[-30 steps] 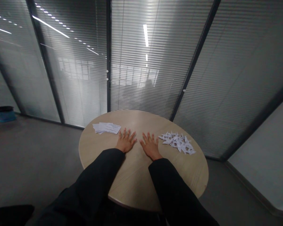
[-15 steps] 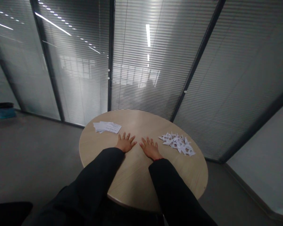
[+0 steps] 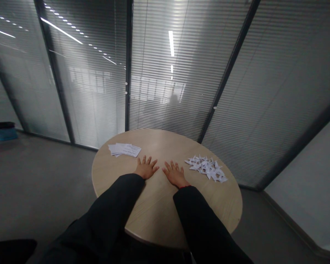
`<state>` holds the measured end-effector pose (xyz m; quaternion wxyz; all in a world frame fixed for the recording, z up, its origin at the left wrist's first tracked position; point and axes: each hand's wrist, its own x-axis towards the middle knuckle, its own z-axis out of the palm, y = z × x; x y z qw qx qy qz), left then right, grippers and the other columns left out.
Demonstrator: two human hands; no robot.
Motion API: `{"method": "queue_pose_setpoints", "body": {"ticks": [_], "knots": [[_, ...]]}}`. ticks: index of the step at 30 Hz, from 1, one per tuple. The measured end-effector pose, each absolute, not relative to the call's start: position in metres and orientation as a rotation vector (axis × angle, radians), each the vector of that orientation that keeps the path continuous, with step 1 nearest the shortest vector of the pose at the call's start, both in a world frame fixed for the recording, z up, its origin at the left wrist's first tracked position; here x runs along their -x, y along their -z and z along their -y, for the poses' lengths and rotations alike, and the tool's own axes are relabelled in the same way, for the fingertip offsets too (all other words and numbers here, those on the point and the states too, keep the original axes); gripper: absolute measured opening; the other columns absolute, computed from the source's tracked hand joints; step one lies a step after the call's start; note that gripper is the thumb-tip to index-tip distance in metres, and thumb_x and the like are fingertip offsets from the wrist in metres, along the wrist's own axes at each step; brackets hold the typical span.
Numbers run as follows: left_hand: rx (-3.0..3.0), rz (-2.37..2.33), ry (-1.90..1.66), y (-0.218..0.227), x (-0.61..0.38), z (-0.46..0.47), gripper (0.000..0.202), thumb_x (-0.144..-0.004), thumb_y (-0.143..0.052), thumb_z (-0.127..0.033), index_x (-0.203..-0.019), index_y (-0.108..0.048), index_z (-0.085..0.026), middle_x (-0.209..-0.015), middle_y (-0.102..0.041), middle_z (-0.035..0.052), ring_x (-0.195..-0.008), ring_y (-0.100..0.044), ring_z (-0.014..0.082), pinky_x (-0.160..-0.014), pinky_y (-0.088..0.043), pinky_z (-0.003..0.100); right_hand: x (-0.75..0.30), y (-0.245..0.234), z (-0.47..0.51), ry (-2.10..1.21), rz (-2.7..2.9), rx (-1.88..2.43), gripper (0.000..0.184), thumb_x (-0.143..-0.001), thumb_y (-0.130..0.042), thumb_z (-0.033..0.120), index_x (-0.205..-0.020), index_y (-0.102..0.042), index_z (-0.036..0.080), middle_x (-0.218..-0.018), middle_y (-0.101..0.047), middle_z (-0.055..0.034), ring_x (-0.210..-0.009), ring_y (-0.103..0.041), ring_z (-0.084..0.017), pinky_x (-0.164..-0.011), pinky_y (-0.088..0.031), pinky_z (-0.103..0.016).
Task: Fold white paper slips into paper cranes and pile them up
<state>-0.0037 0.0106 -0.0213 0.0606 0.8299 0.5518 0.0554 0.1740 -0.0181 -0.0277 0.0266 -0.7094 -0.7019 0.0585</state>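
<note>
Round wooden tabletop (image 3: 154, 209) bears left hand (image 3: 146, 167) and right hand (image 3: 175, 174), palms down, fingers spread, both empty.

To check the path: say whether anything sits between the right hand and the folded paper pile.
Nothing visible does: only bare tabletop separates the right hand, flat on the round wooden table, from the folded white paper pile.

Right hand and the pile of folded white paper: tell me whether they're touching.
Apart. The head view shows the right hand flat on the round table, with a strip of tabletop visible between its little finger and the pile of folded white paper.
</note>
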Motion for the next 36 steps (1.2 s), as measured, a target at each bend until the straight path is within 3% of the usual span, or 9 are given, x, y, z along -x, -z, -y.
{"method": "queue_pose_setpoints", "body": {"ticks": [36], "knots": [[-2.520, -1.659, -0.179, 0.0196, 0.0046, -0.0090, 0.065, -0.093, -0.015, -0.060, -0.149, -0.027, -0.031, -0.158, -0.018, 0.0079, -0.145, -0.008, 0.0375, -0.110, -0.007, 0.065, -0.1741, 0.0286, 0.0182, -0.168, 2.160, 2.192, 0.061, -0.096, -0.016, 0.057, -0.151, -0.019, 0.031, -0.160, -0.012, -0.0079, -0.146, -0.012, -0.032, -0.112, -0.010, -0.057]]}}
